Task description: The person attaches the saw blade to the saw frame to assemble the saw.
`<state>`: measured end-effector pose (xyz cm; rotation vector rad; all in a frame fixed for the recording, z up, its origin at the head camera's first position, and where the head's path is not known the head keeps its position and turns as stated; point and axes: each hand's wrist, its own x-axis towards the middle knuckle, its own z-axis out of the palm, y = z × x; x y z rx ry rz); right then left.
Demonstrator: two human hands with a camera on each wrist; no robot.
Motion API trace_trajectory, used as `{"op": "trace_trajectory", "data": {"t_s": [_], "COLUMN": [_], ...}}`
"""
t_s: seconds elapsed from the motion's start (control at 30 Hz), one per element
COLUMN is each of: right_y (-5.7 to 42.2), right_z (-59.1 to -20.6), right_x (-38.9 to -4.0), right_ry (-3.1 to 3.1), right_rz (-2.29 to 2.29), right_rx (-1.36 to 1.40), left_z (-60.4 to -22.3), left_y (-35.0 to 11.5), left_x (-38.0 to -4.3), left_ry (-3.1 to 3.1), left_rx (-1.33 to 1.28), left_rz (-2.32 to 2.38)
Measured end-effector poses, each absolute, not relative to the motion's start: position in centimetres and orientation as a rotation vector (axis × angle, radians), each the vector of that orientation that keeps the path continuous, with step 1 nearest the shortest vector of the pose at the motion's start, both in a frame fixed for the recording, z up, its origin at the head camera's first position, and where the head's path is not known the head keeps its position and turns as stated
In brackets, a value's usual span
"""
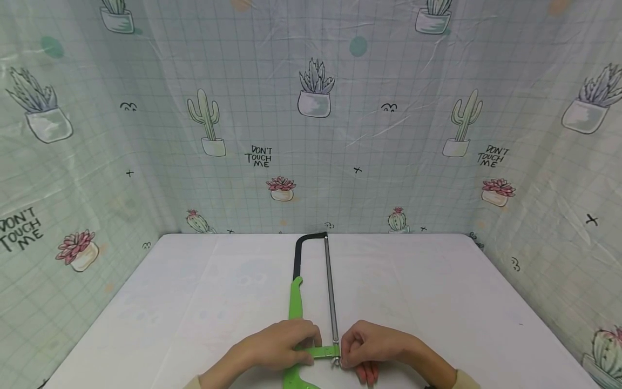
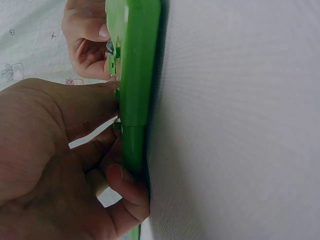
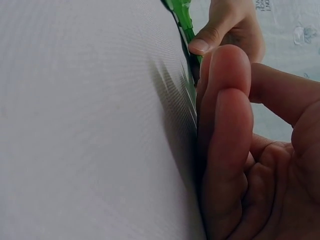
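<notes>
A hacksaw lies flat on the white table, with its green handle [image 1: 295,302] and black frame [image 1: 297,254] to the left of the silver blade [image 1: 330,286]. My left hand [image 1: 282,343] grips the green handle where a short green arm [image 1: 323,352] branches toward the blade. In the left wrist view, thumb and fingers hold the green part [image 2: 135,75]. At the blade's near end, a small metal wing nut [image 1: 336,362] sits by the curled thumb and index finger of my right hand [image 1: 374,346]. These pinch the saw's end there; the exact contact is hidden. The right hand's other fingers [image 3: 232,130] rest against the table.
The white table [image 1: 427,292] stretches out on both sides of the saw. Behind and beside it hang pale curtains [image 1: 359,135] printed with potted cacti and lettering.
</notes>
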<state>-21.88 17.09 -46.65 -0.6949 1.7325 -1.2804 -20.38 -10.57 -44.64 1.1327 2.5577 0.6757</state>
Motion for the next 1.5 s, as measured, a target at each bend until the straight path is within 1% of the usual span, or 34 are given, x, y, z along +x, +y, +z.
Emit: {"op": "trace_trajectory", "data": {"t_s": [1.5], "right_y": [16.36], "right_z": [-46.70], "right_x": [-21.37], "right_ry": [1.872], "right_rz": [-1.266], "right_rx": [-0.655], "left_z": [-44.85], "left_y": [-10.60], "left_x": [-20.50], "left_ry": [2.534], "left_rx": [1.098], "left_rz": [0.687]}}
